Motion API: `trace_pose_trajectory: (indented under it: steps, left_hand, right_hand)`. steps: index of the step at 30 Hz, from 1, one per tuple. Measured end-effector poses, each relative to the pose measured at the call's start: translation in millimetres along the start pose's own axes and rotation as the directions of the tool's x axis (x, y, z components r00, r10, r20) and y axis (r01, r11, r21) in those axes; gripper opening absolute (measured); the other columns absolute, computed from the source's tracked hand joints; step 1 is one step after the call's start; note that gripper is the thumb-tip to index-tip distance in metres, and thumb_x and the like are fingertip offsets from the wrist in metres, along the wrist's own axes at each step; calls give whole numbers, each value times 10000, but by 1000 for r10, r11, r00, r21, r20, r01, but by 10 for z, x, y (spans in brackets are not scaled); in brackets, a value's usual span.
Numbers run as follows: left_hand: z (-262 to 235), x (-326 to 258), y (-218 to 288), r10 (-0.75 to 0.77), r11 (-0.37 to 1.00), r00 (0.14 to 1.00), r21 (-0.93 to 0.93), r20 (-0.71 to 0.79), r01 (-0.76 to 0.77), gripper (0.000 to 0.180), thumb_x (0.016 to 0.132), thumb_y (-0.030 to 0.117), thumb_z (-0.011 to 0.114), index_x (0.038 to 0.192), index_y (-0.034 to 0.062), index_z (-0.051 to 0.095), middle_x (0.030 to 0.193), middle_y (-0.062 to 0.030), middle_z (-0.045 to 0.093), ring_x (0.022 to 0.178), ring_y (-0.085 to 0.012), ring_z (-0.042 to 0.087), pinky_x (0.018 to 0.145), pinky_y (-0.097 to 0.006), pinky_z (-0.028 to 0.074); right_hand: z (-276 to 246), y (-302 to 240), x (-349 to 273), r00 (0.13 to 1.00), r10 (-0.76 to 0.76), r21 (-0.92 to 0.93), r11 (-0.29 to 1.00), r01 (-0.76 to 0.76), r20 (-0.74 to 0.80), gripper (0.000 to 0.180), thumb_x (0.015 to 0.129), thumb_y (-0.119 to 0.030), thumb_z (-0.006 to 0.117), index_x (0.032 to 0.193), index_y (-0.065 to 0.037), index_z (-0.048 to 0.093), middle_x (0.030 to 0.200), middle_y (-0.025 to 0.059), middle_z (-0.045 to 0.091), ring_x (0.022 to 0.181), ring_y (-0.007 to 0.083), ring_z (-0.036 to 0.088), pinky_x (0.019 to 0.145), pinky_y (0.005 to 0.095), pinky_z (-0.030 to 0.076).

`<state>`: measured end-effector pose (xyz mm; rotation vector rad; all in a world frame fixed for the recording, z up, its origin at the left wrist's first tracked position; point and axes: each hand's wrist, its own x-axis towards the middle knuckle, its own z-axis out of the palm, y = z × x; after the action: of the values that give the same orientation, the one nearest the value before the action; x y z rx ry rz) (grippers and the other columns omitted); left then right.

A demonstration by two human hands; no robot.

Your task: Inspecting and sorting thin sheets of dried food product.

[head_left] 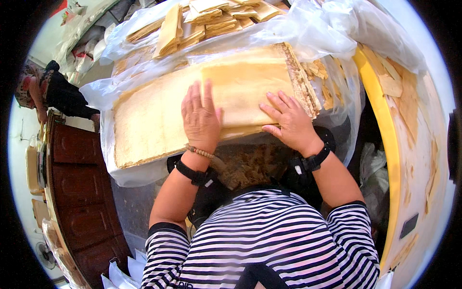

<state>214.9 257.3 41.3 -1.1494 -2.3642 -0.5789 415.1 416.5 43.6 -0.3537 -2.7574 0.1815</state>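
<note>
A long stack of thin, pale yellow sheets [149, 115] lies before me on white plastic. They look like dried bean curd skin, though I cannot be sure. On its right half a deeper yellow layer [245, 79] covers the paler sheets, perhaps folded over. My left hand [201, 120] rests flat near the middle, fingers together and stretched out, along that layer's left edge. Toward the near right corner, my right hand [292, 123] lies on the layer with its fingers spread. Neither hand grips anything. Brown, ragged edges [302, 79] show at the stack's right end.
Folded yellow bundles [207, 21] are piled at the back, with clear plastic sheeting [327, 21] around them. A yellow-edged table [380, 120] with scraps stands right. At left are a dark brown wooden cabinet [82, 178] and another person [62, 91]. Crumbs [250, 166] lie below the stack.
</note>
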Motion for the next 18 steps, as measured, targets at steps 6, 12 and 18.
trace_pose_trajectory:
  steps: [6, 12, 18]
  left_hand:
    - [-54, 123, 117, 538, 840, 755, -312, 376, -443, 662, 811, 359, 752, 1390, 143, 516, 1469, -122, 481, 1371, -353, 424, 1131, -459, 346]
    - [-150, 134, -255, 521, 853, 691, -312, 501, -418, 386, 865, 136, 692, 1245, 115, 631, 1242, -100, 668, 1170, -283, 627, 958, -378, 517]
    - [-346, -119, -594, 211, 464, 692, -694, 690, 551, 266, 900, 166, 716, 1110, 3, 698, 930, -44, 718, 831, -89, 652, 749, -254, 543]
  right_hand:
    - [-118, 206, 44, 996, -77, 81, 994, 74, 36, 504, 807, -247, 731, 1278, -110, 615, 1396, 107, 546, 1267, 313, 531, 1044, 414, 447]
    - [-341, 495, 16, 987, -162, 172, 971, 163, -18, 203, 774, -94, 717, 970, -40, 717, 975, 87, 723, 1014, 249, 677, 867, 358, 537]
    - [-183, 562, -294, 935, 311, 804, 505, -314, 170, 213, 923, -184, 669, 947, 28, 680, 753, -20, 617, 707, 55, 533, 631, 272, 459]
